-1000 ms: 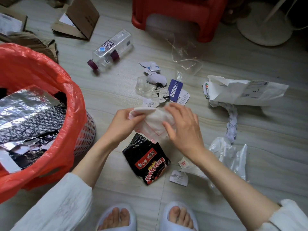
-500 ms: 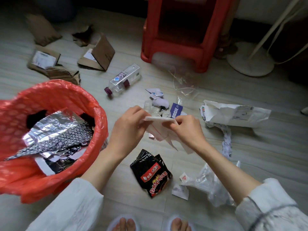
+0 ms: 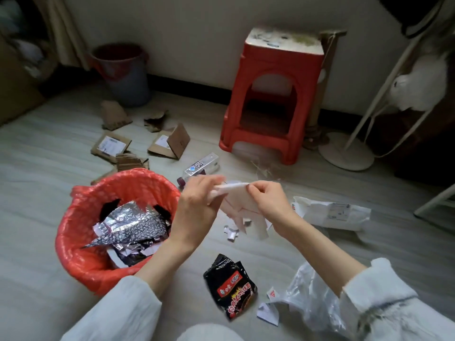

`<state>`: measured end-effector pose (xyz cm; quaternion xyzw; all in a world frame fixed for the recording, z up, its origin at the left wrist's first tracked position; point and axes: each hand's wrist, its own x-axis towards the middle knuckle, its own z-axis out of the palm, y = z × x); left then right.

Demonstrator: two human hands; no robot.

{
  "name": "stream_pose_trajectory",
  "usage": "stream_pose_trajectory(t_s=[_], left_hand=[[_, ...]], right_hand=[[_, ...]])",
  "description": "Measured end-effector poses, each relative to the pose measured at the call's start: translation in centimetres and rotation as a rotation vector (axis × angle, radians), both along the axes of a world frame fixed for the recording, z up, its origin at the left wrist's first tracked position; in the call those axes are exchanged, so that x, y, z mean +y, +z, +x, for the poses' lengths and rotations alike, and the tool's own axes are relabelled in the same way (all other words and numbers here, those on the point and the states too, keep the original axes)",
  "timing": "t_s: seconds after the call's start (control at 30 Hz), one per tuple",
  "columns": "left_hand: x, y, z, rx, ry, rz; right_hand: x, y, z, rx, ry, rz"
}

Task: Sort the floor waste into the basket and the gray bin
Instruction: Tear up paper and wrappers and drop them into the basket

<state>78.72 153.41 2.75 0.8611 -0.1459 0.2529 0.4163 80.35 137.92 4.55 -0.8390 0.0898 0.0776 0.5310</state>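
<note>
Pinching a crumpled white paper wrapper point(image 3: 242, 205) between them, my left hand point(image 3: 197, 205) and right hand point(image 3: 268, 200) hold it above the floor, just beside the red-lined basket point(image 3: 81, 242). I note crinkled silver foil point(image 3: 130, 225) inside. A gray bin with red liner point(image 3: 123, 72) stands by the wall, contents unseen. Open gray floor point(image 3: 37, 173) lies left.

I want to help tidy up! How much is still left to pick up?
Some is done: foil wrappers lie in the red-lined basket. Left hand and right hand hold a white wrapper. Cardboard pieces, a bottle and a black packet remain.
</note>
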Motion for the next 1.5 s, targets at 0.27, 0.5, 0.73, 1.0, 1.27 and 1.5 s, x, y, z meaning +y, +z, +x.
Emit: stream_pose_trajectory(t_s=[0.27,0.5,0.73,1.0,1.27,1.5], left_hand=[[2.0,5.4,-1.4,0.587,0.038,-0.931],[3.3,5.5,-3.7,0.724,-0.209,-1.048],[4.3,4.8,-4.4,0.184,-0.087,-0.448],[5.6,3.6,-4.4,-0.211,-0.094,0.220],[6.3,1.9,-4.0,-0.048,-0.262,0.214],[7.7,3.2,-4.3,0.709,-0.448,-0.401]], right_hand=[[2.3,5.6,-2.1,-0.152,0.032,0.056],[2.5,6.7,-4.3,-0.085,0.113,0.150],[1.7,6.4,-5.2,0.194,0.062,0.273],[2.2,6.9,-5.7,0.466,0.143,0.448],[3.7,5.7,-5.0,0.408,0.024,0.247],[4.5,5.5,-4.2,0.248,-0.043,0.318]])
